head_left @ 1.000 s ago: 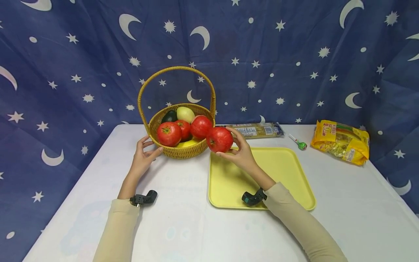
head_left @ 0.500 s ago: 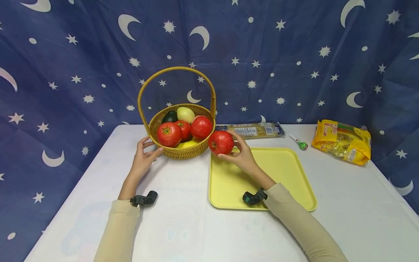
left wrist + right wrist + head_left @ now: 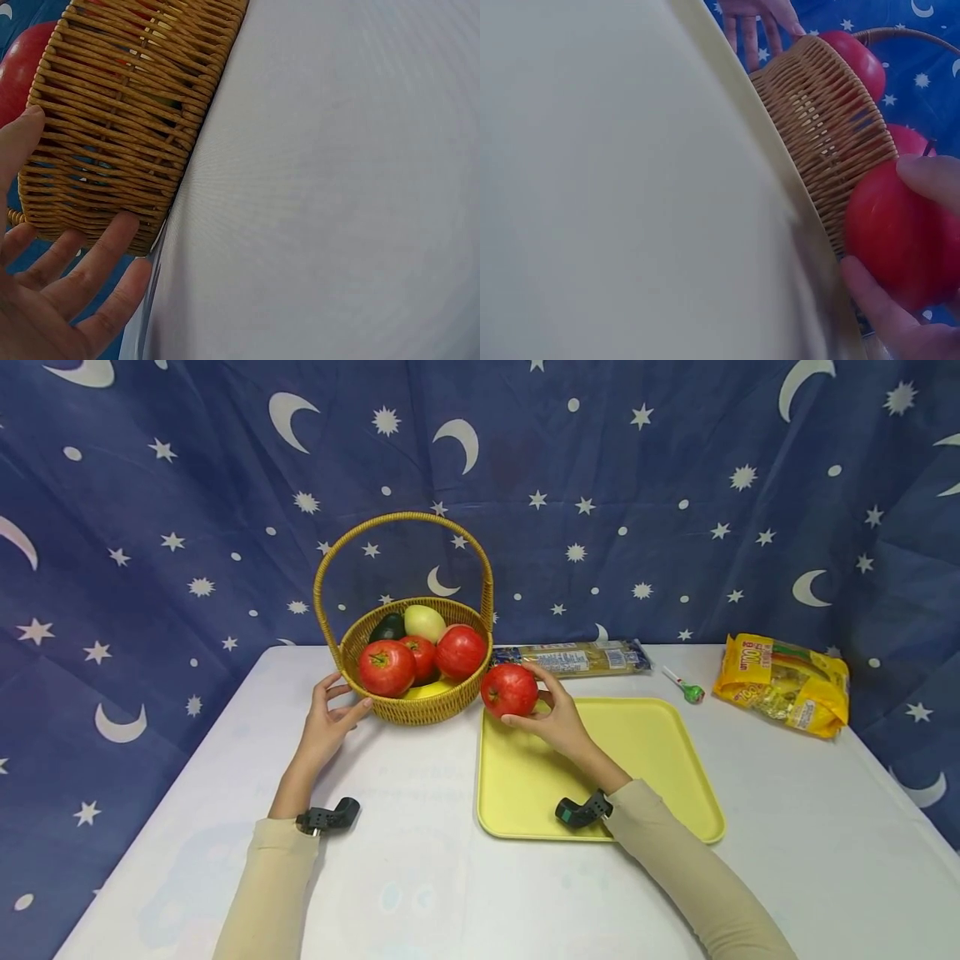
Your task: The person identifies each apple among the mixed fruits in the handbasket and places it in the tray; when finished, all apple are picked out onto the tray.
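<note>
My right hand (image 3: 557, 718) grips a red apple (image 3: 508, 691) between thumb and fingers, just right of the basket and over the far left corner of the yellow tray (image 3: 600, 832). In the right wrist view the apple (image 3: 896, 232) appears beside the woven wall. On the wicker basket (image 3: 420, 713) rests my left hand (image 3: 324, 727), its thumb near the rim and its spread fingertips touching the side. Inside the basket lie more red apples (image 3: 386, 668), a pale yellow-green fruit (image 3: 425, 623), a dark green fruit (image 3: 388, 627) and something yellow (image 3: 431, 689) partly hidden beneath.
A long clear packet (image 3: 585, 658) lies behind the tray. A green lollipop (image 3: 692, 693) and a yellow bag (image 3: 783, 685) are at the right. The basket's tall arched handle (image 3: 405, 516) stands upright. A starry blue cloth (image 3: 570, 485) hangs behind the white table (image 3: 420, 893).
The apple in my right hand has moved slightly right and down, away from the basket's rim. My left hand and the basket have stayed in place.
</note>
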Demonstrator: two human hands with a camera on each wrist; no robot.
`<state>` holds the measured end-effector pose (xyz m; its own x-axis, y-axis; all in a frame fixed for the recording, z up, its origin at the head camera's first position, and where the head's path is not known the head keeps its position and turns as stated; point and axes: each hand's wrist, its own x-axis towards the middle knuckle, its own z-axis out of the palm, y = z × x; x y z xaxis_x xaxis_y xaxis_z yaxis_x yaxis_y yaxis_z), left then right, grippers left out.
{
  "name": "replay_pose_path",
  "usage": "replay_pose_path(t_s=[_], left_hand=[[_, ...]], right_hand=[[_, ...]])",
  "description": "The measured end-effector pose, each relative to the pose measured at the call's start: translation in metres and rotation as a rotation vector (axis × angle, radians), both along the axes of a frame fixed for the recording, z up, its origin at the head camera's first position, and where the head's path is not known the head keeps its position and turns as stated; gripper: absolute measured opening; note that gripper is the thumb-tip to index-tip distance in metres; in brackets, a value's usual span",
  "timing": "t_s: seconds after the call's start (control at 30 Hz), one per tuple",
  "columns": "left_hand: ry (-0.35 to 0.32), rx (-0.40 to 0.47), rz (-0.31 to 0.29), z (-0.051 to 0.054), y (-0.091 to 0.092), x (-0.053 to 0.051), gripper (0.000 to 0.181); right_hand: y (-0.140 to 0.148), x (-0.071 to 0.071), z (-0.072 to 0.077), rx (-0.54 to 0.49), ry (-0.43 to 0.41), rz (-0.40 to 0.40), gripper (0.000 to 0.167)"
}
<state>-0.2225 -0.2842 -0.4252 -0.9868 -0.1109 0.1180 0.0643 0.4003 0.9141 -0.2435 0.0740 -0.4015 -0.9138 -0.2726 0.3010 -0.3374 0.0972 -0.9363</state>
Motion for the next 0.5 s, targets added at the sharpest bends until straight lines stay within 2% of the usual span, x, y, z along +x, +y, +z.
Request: replay_pose_path(t_s=[0.2, 0.5], left_hand=[[0.012, 0.005, -0.002, 0.0036, 0.002, 0.0018, 0.08], [0.005, 0.019, -0.006, -0.0006, 0.0012, -0.0014, 0.081]], right_hand=[[-0.0006, 0.0014, 0.0003, 0.023, -0.015, -0.011, 0.08], [-0.0006, 0.0042, -0.0017, 0.092, -0.021, 0.009, 0.078]])
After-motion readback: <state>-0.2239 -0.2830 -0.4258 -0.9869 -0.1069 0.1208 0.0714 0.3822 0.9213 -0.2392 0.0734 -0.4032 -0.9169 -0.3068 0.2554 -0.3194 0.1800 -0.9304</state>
